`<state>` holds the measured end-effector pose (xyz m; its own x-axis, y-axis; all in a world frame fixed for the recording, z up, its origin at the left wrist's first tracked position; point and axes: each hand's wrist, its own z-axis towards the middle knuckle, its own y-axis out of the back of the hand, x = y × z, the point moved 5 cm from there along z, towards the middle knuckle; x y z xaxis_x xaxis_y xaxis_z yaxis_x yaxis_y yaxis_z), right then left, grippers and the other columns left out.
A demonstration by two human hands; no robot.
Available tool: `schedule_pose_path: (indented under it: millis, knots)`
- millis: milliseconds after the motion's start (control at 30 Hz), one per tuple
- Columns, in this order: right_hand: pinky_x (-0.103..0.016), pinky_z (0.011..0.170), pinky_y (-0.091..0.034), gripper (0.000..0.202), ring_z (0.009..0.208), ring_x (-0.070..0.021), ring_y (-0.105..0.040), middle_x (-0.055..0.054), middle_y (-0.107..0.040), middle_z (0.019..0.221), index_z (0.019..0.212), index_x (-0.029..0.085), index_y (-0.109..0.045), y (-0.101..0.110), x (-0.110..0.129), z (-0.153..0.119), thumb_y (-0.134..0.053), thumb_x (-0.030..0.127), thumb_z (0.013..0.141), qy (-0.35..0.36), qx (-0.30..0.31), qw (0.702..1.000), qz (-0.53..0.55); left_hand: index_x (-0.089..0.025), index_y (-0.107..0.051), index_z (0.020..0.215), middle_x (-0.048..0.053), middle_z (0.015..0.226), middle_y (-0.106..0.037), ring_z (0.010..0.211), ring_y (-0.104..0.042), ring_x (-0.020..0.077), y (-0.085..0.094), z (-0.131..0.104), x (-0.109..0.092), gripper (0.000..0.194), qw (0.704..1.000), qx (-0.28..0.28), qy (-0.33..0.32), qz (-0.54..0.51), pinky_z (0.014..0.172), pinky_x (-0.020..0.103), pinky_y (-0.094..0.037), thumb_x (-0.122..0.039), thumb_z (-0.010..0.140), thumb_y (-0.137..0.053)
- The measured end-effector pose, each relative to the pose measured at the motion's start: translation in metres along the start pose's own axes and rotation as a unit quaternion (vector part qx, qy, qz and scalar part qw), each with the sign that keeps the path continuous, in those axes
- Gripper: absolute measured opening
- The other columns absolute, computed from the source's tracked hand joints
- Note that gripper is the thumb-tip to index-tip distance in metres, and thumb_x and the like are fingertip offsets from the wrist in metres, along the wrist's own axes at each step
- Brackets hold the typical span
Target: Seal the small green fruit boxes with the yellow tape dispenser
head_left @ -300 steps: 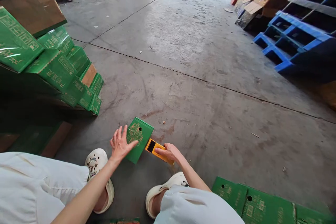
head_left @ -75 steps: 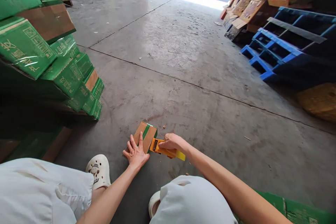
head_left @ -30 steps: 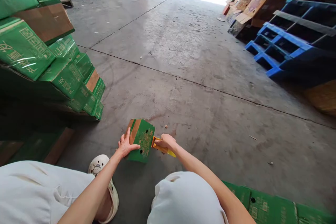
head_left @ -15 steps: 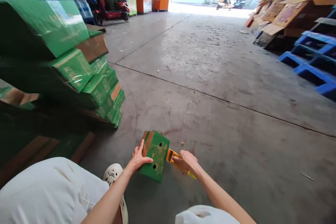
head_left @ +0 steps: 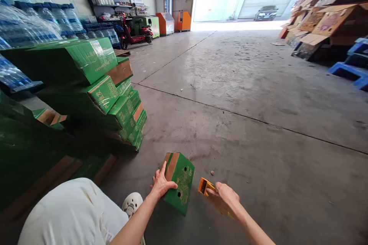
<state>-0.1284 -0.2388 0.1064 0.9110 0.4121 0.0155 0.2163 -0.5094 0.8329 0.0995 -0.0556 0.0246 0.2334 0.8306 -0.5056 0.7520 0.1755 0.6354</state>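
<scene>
A small green carton (head_left: 184, 182) with a brown strip along one side and two dark holes in its face stands tilted on the floor in front of me. My left hand (head_left: 161, 186) grips its near left edge, thumb on the printed face and fingers over the brown strip. To the right of the carton, my right hand (head_left: 225, 199) is closed around an orange-and-yellow hand tool (head_left: 203, 187). The tool's head, with a dark slot, points at the carton across a gap. My fingers hide most of its handle, so its exact kind is unclear.
Stacked green cartons (head_left: 103, 93) rise on my left, with packs of bottled water (head_left: 61, 19) behind. A red scooter (head_left: 135, 34) is parked farther back. Flattened cardboard (head_left: 324, 26) and blue pallets (head_left: 349, 71) line the right. A small stone (head_left: 212, 173) lies near the tool.
My right hand has drawn the tool away from the carton's right edge, leaving a gap. My left hand keeps its hold. The view has tilted up and turned left.
</scene>
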Motion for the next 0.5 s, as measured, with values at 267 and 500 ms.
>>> schedule_pose_path:
  millis: [267, 500]
  knots:
    - [-0.032, 0.072, -0.046, 0.034, 0.097, -0.0295, -0.076, -0.014, -0.079, 0.097, 0.084, 0.022, -0.070, -0.005, -0.015, -0.008, -0.052, 0.045, 0.102, 0.031, 0.009, 0.999, 0.041, -0.045, -0.012, 0.168, 0.016, 0.160, -0.041, 0.141, -0.047, 0.0445, 0.083, 0.039, -0.038, 0.121, 0.985, -0.129, 0.029, 0.107, 0.104, 0.060, -0.043, -0.049, 0.067, -0.079]
    - [-0.030, 0.065, -0.039, 0.035, 0.086, -0.0263, -0.074, -0.012, -0.076, 0.094, 0.079, 0.023, -0.062, -0.013, -0.019, -0.010, -0.052, 0.048, 0.102, 0.025, 0.041, 0.997, 0.056, -0.044, -0.016, 0.168, 0.019, 0.157, -0.040, 0.136, -0.049, 0.0479, 0.180, 0.092, -0.041, 0.116, 0.960, -0.225, 0.050, 0.156, 0.103, 0.064, -0.040, -0.053, 0.071, -0.079]
